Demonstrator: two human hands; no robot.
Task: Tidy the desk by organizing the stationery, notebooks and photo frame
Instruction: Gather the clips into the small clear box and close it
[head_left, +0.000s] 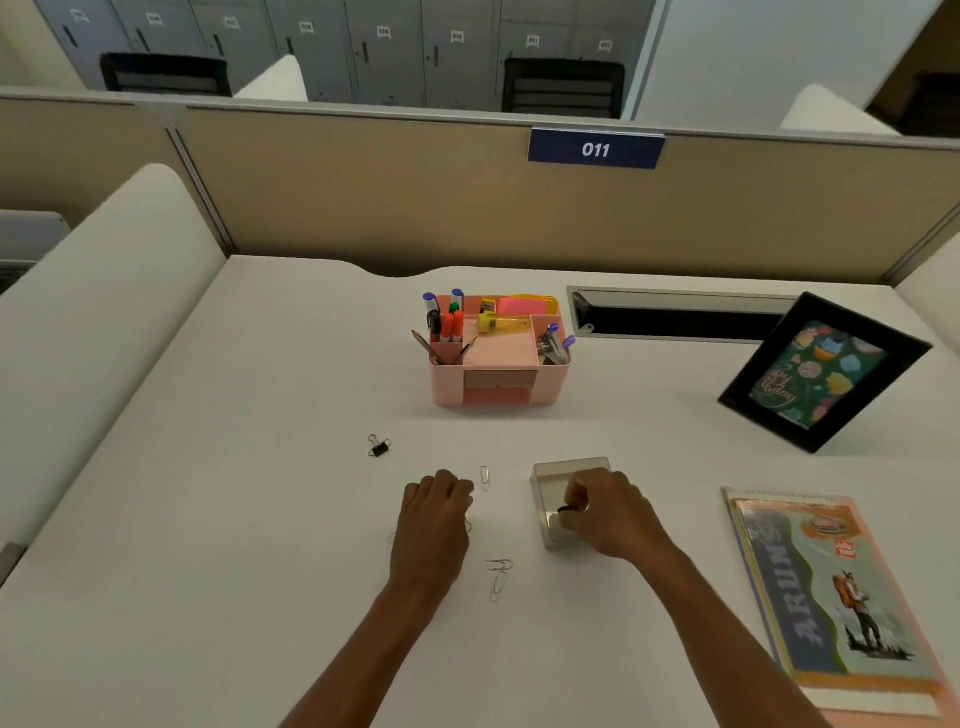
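- Near centre, loose paper clips (498, 577) lie flat: thin, light, slippery, probably best pinched by an edge.
- Left hand (434, 512) is curled closed over clips.
- Right hand (602, 512) pinches a small black item over the drawer tray (550, 475).
- Farther left, binder clip (379, 447); beyond, the pink organizer (498, 387).

Premises: an open-plan office, cubicle workstation. A tan fabric partition (363, 197) runs along the far edge of the white surface (208, 467) and carries a blue number plate reading "011" (596, 150). Beyond the partition stands a row of grey numbered lockers (384, 52), with two black office chair backs (563, 85) before them. A cable-access slot (670, 318) is set into the surface near its far right corner.
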